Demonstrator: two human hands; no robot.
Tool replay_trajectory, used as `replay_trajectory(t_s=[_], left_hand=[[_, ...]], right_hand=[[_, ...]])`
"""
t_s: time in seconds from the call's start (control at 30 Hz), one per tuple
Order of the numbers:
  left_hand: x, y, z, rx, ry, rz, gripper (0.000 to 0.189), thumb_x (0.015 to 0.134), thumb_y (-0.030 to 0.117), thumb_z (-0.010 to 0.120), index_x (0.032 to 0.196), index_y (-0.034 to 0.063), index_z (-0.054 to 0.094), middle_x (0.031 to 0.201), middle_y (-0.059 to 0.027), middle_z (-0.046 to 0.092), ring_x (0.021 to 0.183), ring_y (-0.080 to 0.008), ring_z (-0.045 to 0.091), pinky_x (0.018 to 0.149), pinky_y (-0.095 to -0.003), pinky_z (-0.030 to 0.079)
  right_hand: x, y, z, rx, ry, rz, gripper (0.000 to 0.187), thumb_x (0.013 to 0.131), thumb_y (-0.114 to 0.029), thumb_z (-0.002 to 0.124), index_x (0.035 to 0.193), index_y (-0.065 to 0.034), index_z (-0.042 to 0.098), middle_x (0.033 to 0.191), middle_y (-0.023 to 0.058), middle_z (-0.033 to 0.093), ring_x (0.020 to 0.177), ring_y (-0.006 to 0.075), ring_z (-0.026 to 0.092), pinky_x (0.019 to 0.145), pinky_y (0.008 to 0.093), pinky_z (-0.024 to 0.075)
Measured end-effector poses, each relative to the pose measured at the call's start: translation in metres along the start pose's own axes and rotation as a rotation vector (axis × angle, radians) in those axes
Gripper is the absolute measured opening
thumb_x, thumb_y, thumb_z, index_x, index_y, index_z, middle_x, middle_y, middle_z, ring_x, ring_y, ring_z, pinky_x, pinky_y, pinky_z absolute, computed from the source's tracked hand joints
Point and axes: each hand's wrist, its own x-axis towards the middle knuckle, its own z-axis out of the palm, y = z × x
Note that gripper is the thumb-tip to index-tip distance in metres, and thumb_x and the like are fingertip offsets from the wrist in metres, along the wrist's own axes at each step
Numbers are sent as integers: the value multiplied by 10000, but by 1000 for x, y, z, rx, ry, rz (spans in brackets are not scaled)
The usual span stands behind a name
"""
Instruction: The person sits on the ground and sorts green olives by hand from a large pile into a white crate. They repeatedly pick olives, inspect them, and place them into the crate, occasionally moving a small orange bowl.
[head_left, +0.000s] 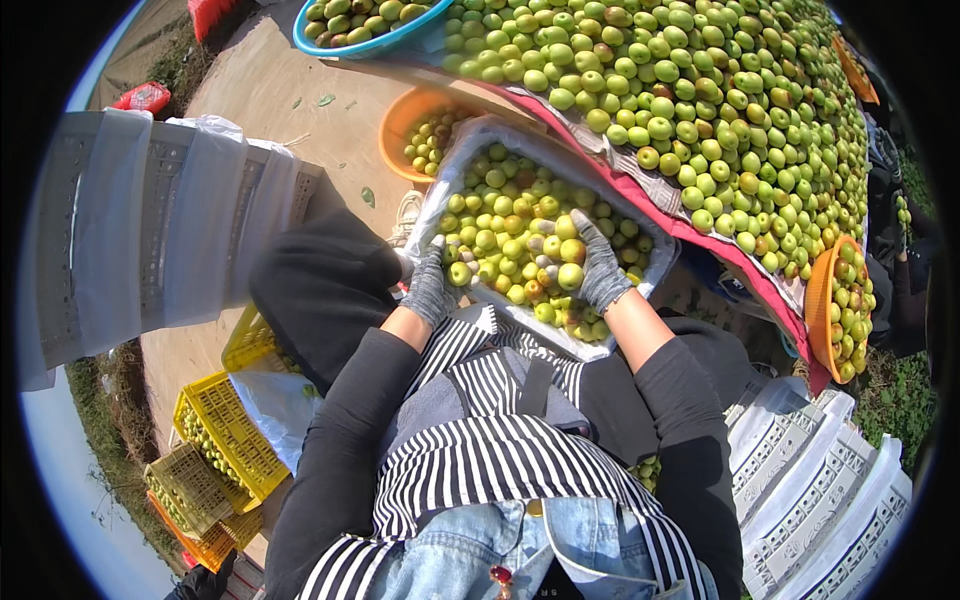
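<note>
A crate lined with pale plastic film (433, 210) rests at my lap, filled with green jujubes (512, 249), some with brown patches. My left hand (429, 286), in a grey knit glove, is at the crate's near left side. Its fingers curl around a jujube (459, 274) or more; part of the grip is hidden. Over the right part of the crate, my right hand (601, 264), gloved alike, cups several jujubes (561, 250), its grey fingertips showing between them.
A sorting table edged with red cloth (622, 180) bears a large heap of jujubes (720, 112). An orange basket (394, 139) and a blue-rimmed basin (367, 49) stand beyond. Stacked crates rise left (112, 225) and right (810, 487). Yellow crates (259, 442) sit lower left.
</note>
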Motion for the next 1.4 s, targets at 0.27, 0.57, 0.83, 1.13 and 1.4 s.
replay_trajectory(t_s=[0.27,0.57,0.83,1.13,1.4], left_hand=[[21,13,14,109,14,31,391,892,441,416,1133,138,472,1012,-73,566,862,-193,576,663,-366,504],[37,19,-11,228,81,50,397,860,377,465,1189,155,452,1085,-43,524,896,-206,543,636,-383,478],[46,7,-40,709,221,436,324,783,155,563,1081,30,571,959,-127,624,846,-215,594,767,-296,467],[37,4,-29,1504,308,849,373,768,158,585,1133,83,568,1012,-173,592,914,-293,582,838,-366,444],[61,18,-17,1472,228,898,311,745,124,592,1052,77,604,933,-153,612,895,-307,575,799,-366,446]], right_hand=[[79,43,50,310,69,-114,505,839,-382,571,1190,-39,448,1230,225,427,1105,448,431,894,582,406],[91,51,26,-119,272,-296,516,858,-246,559,1298,-68,357,1320,195,332,1166,362,409,878,484,449],[18,27,-47,-847,623,-579,285,839,-109,555,1115,-41,569,928,111,611,877,234,590,728,335,513],[-50,-8,-95,-1356,1287,-207,500,767,-338,626,1097,33,565,1114,225,566,1042,320,551,885,355,421],[-33,6,-114,-1152,1174,-103,442,780,-318,616,993,69,602,976,210,622,930,279,598,798,352,444]])
